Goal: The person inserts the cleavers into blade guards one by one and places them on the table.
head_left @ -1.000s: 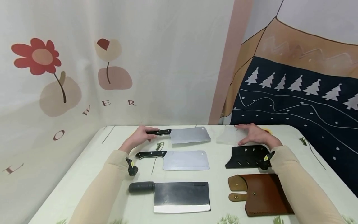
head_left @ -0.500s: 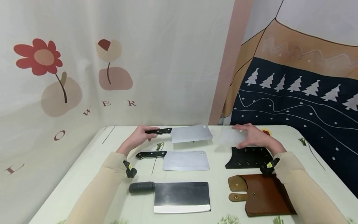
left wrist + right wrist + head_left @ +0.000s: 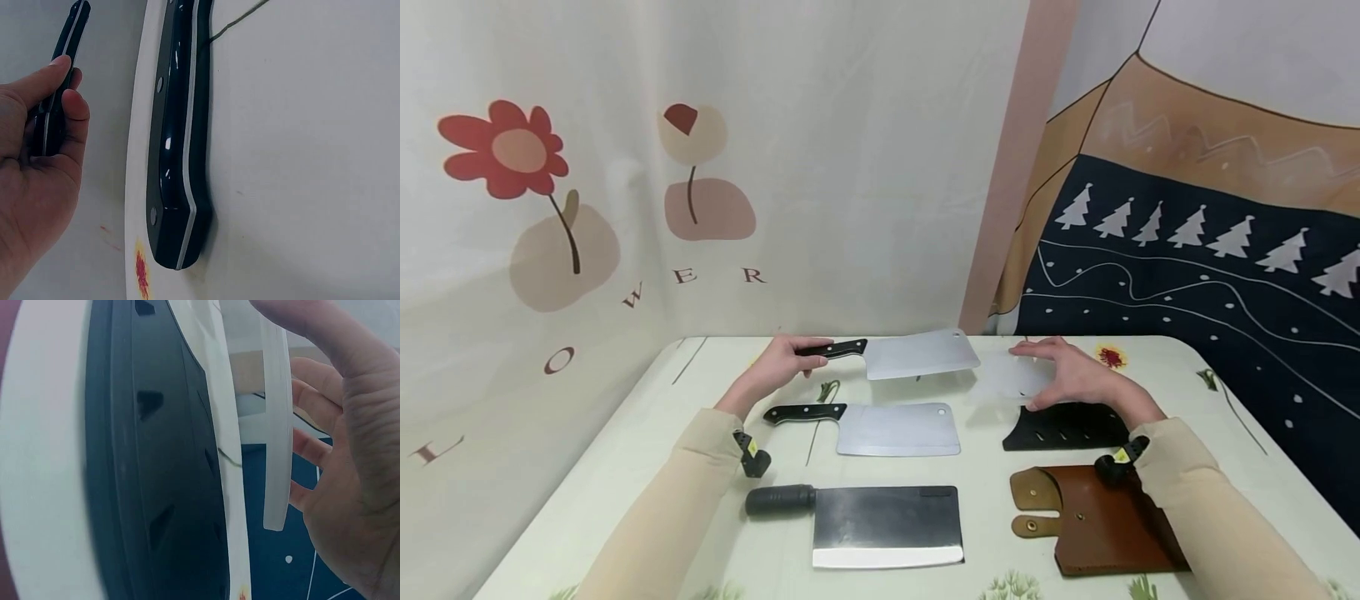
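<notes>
At the back of the table my left hand (image 3: 775,367) grips the black riveted handle of a cleaver (image 3: 921,354). Its blade is raised and points right. In the left wrist view, thumb and fingers wrap that handle (image 3: 74,31). My right hand (image 3: 1078,373) holds a translucent white blade sheath (image 3: 1000,377) by its right part, thumb on the near side. The right wrist view shows this sheath (image 3: 278,444) edge-on between thumb and fingers. The blade's tip end lies close to the sheath's left end in the head view.
A similar black-handled cleaver (image 3: 898,431) lies in front, and a larger dark-bladed cleaver (image 3: 887,525) nearer still. On the right lie a black slotted sheath (image 3: 1060,429) and a brown leather sheath (image 3: 1108,517) with snap straps. Fabric curtains (image 3: 865,167) hang behind the table.
The gripped cleaver has risen and shifted slightly right, its tip end tilting up. The translucent sheath has moved left and nearer, off the tabletop, with my right hand.
</notes>
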Available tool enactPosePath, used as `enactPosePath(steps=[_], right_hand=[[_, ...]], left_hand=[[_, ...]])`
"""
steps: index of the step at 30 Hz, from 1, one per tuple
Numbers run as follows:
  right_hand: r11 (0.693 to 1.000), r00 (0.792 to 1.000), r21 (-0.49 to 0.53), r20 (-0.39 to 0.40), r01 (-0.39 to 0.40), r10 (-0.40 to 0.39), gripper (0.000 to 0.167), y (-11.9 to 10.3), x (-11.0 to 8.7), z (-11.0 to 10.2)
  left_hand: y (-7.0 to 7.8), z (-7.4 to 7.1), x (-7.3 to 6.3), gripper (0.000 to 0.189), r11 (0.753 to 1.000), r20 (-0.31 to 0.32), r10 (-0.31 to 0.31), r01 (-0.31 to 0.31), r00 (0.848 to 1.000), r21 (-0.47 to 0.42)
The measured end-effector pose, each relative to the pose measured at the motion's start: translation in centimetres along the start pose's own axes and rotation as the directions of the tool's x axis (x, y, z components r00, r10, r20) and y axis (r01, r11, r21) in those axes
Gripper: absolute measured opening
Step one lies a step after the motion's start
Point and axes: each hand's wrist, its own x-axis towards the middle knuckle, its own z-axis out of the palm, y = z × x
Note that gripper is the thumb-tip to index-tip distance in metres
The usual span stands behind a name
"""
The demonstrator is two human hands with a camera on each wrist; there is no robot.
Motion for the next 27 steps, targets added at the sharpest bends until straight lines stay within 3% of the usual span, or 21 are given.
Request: enactPosePath(steps=[17, 27], right_hand=[[1.0, 1.0, 0.018, -0.018, 0.0, 0.001, 0.086, -0.3, -0.14, 0.42], [0.999, 0.997, 0.036, -0.077, -0.005, 0.008, 0.086, -0.43, -0.13, 0.43]], left_hand=[[-0.2, 0.16, 0.16, 0.044, 1.0, -0.028, 0.009, -0.009, 1.0, 0.001], [-0.15, 0.3, -0.52, 0.043, 0.998, -0.012, 0.008, -0.009, 1.0, -0.067]])
